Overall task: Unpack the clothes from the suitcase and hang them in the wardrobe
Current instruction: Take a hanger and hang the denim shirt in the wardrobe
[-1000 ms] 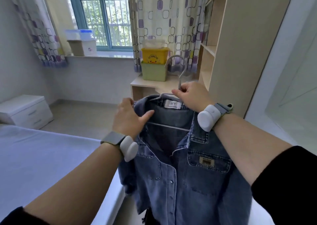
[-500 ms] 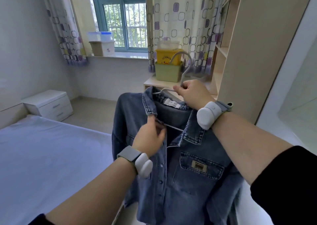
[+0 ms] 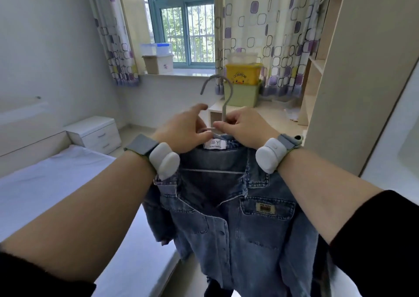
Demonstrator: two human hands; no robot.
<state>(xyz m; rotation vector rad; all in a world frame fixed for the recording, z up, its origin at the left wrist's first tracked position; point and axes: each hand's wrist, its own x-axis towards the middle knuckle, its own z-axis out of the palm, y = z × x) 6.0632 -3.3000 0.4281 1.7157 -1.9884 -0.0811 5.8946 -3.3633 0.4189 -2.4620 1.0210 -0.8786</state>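
A white-sheeted bed (image 3: pixel 56 183) lies at the left, a white 2-drawer bedside cabinet (image 3: pixel 95 133) beyond it; the left hand (image 3: pixel 181 133) sets its thumb against a grey wire hanger (image 3: pixel 227 104), forefinger straight, the other fingers hidden, so its grip cannot be told; the hook points up, opening leftward; the right hand (image 3: pixel 242 129) pinches the hook's stem with curled fingers; a blue denim jacket (image 3: pixel 238 217) hangs on the hanger in mid-air, collar up, long axis vertical, front facing the camera, between the bed and a pale wooden wardrobe (image 3: pixel 362 70).
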